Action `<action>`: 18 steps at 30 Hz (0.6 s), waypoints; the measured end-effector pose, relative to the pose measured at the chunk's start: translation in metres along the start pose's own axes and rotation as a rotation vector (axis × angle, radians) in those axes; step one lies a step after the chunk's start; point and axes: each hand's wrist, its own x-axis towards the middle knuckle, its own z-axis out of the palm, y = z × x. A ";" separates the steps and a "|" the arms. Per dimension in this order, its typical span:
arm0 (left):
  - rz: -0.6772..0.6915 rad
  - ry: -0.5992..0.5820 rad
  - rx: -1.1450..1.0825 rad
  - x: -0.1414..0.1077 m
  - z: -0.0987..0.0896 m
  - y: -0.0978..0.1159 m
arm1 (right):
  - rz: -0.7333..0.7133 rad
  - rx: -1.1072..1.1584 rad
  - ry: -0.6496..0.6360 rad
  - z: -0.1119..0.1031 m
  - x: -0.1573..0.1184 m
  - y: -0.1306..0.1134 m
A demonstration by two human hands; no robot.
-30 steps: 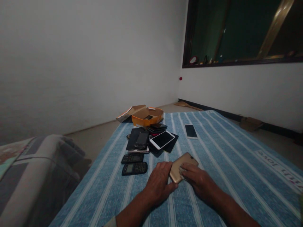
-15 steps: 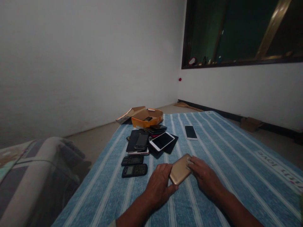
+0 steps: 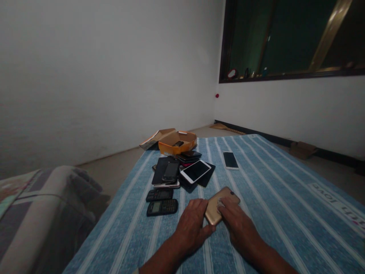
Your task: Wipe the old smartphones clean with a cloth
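A gold smartphone (image 3: 213, 211) lies back up on the blue striped cloth. My left hand (image 3: 191, 223) grips its near left end, the thumb along the lower edge and the fingers at the upper one. Pinched in the fingertips of my right hand (image 3: 234, 217) is a small whitish wipe (image 3: 220, 204), pressed on the middle of the phone's back. Most of the wipe is hidden under the fingers, so its material is unclear. Left of my left hand sit two black keypad phones (image 3: 162, 207), side by side.
Beyond my hands is a pile of phones, with a white-framed phone (image 3: 196, 172) on top. Another white phone (image 3: 230, 160) lies apart to the right. An orange box (image 3: 171, 148) holding a small dark phone stands at the far end, its lid (image 3: 155, 139) beside it.
My right hand has slid the wipe from the far right end of the gold phone to the middle of its back, toward me and left. My left hand keeps its grip.
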 end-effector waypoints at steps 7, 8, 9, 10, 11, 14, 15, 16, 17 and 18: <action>-0.032 -0.016 0.018 0.001 0.000 0.000 | 0.122 0.003 0.030 -0.013 0.010 0.029; -0.037 -0.020 0.020 0.001 0.000 0.000 | 0.160 -0.005 0.032 -0.014 0.010 0.035; -0.038 -0.024 0.022 0.002 -0.001 0.001 | 0.189 -0.010 0.031 -0.014 0.009 0.038; -0.039 -0.026 0.023 0.002 -0.001 0.002 | 0.205 -0.013 0.031 -0.014 0.008 0.040; -0.039 -0.028 0.024 0.002 -0.002 0.002 | 0.207 -0.014 0.030 -0.013 0.007 0.041; -0.048 -0.042 0.026 0.002 -0.003 0.003 | 0.136 -0.004 0.041 -0.008 0.002 0.030; -0.050 -0.045 0.028 0.002 -0.003 0.003 | 0.098 0.006 0.041 -0.007 0.002 0.024; -0.050 -0.045 0.030 0.002 -0.002 0.003 | 0.059 0.019 0.036 -0.005 0.001 0.018; -0.047 -0.043 0.032 0.002 -0.002 0.002 | 0.027 0.032 0.029 -0.005 0.001 0.013; -0.044 -0.039 0.034 0.002 -0.002 0.002 | 0.004 0.045 0.021 -0.005 0.002 0.009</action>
